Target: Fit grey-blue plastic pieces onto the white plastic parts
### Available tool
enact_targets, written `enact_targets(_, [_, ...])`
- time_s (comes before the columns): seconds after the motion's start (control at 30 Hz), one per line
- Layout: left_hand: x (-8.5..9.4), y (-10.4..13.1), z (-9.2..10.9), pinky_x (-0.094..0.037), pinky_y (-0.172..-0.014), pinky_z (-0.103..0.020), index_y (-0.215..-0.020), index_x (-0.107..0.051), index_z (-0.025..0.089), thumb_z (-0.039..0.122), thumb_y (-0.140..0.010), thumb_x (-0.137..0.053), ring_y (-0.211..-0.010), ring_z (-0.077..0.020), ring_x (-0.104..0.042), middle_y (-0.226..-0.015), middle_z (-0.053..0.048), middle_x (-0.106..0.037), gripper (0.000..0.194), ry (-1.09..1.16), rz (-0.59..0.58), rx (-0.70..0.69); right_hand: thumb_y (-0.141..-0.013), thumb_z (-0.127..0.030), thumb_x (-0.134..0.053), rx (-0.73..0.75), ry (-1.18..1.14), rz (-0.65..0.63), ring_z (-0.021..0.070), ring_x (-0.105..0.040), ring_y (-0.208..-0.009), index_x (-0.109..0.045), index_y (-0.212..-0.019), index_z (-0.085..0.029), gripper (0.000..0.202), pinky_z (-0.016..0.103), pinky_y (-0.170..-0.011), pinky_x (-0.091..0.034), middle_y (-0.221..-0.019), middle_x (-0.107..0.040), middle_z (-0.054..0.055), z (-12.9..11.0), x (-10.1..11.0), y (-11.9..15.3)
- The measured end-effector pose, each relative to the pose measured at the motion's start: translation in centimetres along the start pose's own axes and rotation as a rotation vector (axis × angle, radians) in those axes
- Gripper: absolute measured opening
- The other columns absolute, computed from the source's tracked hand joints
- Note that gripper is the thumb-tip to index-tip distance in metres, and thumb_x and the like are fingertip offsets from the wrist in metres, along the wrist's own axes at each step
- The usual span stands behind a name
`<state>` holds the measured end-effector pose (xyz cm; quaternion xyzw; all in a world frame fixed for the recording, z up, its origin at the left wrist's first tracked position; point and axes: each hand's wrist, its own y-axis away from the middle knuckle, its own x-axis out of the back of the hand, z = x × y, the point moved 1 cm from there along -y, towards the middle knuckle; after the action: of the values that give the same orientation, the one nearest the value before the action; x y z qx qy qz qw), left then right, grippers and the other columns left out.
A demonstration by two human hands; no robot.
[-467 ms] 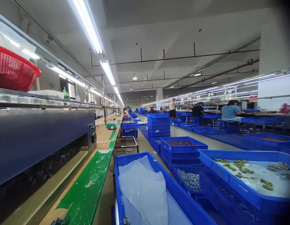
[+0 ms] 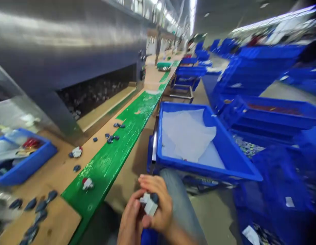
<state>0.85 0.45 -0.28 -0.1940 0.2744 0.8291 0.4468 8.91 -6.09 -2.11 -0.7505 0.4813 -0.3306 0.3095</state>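
Low in the head view, my two hands meet above my lap around a small white-and-dark-blue piece (image 2: pixel 151 207), too blurred to name more exactly. My right hand (image 2: pixel 163 204) curls around its far side, thumb in front. From the other side my left hand (image 2: pixel 129 217) closes in, its fingertips at the white part. On the bench to the left lie a similar white piece with red (image 2: pixel 88 183), another white piece (image 2: pixel 76 152), and several small dark blue pieces (image 2: pixel 113 137).
Green tape (image 2: pixel 127 136) runs along the bench edge, beside a metal machine (image 2: pixel 71 44) with a wide slot. A blue box of parts (image 2: pixel 27 163) stands at left. Right of my knee is a blue tray (image 2: pixel 232 160) with white sheets, and beyond it are stacked blue crates (image 2: pixel 262 68).
The view has tilted down and turned left. Both hands, with the white-and-dark-blue piece between them, now show, along with the near bench and its scattered pieces.
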Motion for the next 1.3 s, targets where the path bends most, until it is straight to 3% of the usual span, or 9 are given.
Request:
enact_targets(0.1, [0.5,1.5,-0.2,-0.049,-0.077,-0.02,-0.091,-0.074,0.018,0.048,-0.066,-0.082,-0.083,-0.0144,-0.066,-0.087,-0.003,-0.075,0.04,-0.02,0.046,0.027,-0.077,-0.079,-0.048,-0.009,-0.019,0.072,0.0294,-0.066,-0.097,-0.059,-0.114,-0.019,0.071,0.045,-0.083,-0.046,-0.105,-0.069,0.011,0.1,0.1,0.2])
enact_targets(0.3, [-0.7,2.6,1.2,-0.046,-0.064,-0.01,-0.087,-0.074,0.024,0.04,-0.062,-0.086,-0.067,-0.0066,-0.063,-0.075,0.002,-0.074,0.031,0.044,0.023,0.008,-0.079,-0.082,-0.035,0.03,-0.07,0.084,0.0249,-0.066,-0.09,-0.056,-0.121,-0.022,0.076,0.04,-0.079,-0.049,-0.1,-0.07,0.007,-0.9,-0.1,0.0])
enact_targets(0.53, [-0.8,4.1,2.0,-0.047,-0.064,-0.01,-0.086,-0.074,0.026,0.032,-0.06,-0.088,-0.068,-0.0078,-0.065,-0.075,0.002,-0.074,0.03,-0.04,0.036,-0.085,-0.076,-0.08,-0.046,0.111,-0.216,0.08,0.024,-0.064,-0.085,-0.049,-0.129,-0.02,0.08,0.04,-0.077,-0.05,-0.101,-0.068,0.008,-1.8,-0.6,0.1])
enact_targets(0.63, [-0.9,4.5,2.6,-0.048,-0.066,-0.01,-0.085,-0.075,0.028,0.031,-0.06,-0.088,-0.069,-0.0079,-0.065,-0.076,0.003,-0.074,0.028,-0.089,0.067,-0.126,-0.076,-0.074,-0.055,0.088,-0.26,0.106,0.0226,-0.064,-0.085,-0.051,-0.128,-0.02,0.076,0.039,-0.076,-0.051,-0.1,-0.068,0.007,-2.7,-0.6,-0.7])
enact_targets(0.73, [-0.9,4.8,3.3,-0.048,-0.065,-0.011,-0.081,-0.075,0.028,0.028,-0.059,-0.088,-0.067,-0.0084,-0.065,-0.074,0.004,-0.074,0.026,-0.14,0.119,-0.159,-0.071,-0.071,-0.064,0.041,-0.248,0.051,0.0231,-0.065,-0.083,-0.057,-0.12,-0.019,0.071,0.039,-0.076,-0.053,-0.096,-0.07,0.008,-3.6,-0.5,-1.4])
enact_targets(0.9, [-0.7,5.0,3.8,-0.048,-0.062,-0.01,-0.078,-0.076,0.028,0.015,-0.055,-0.087,-0.062,-0.0076,-0.064,-0.07,0.005,-0.073,0.029,-0.186,0.13,-0.184,-0.082,-0.067,-0.055,-0.003,-0.247,0.069,0.0206,-0.068,-0.076,-0.061,-0.106,-0.018,0.055,0.034,-0.067,-0.054,-0.087,-0.072,0.008,-4.4,-0.5,-1.6])
enact_targets(1.0, [0.0,4.9,3.8,-0.047,-0.061,-0.009,-0.08,-0.075,0.028,0.015,-0.057,-0.086,-0.062,-0.0069,-0.063,-0.071,0.005,-0.073,0.028,-0.217,0.129,-0.195,-0.083,-0.066,-0.053,-0.003,-0.203,0.054,0.019,-0.069,-0.069,-0.061,-0.099,-0.018,0.052,0.031,-0.061,-0.053,-0.079,-0.072,0.006,-4.3,-0.6,-1.4])
enact_targets(1.3, [2.1,4.3,4.2,-0.047,-0.064,-0.008,-0.091,-0.073,0.033,0.017,-0.063,-0.086,-0.069,-0.0076,-0.066,-0.077,0.007,-0.075,0.035,-0.361,-0.049,-0.224,-0.084,-0.065,-0.053,0.003,-0.183,0.036,0.0172,-0.061,-0.051,-0.056,-0.086,-0.019,0.046,0.03,-0.048,-0.048,-0.061,-0.061,0.002,-4.2,-1.3,-0.9])
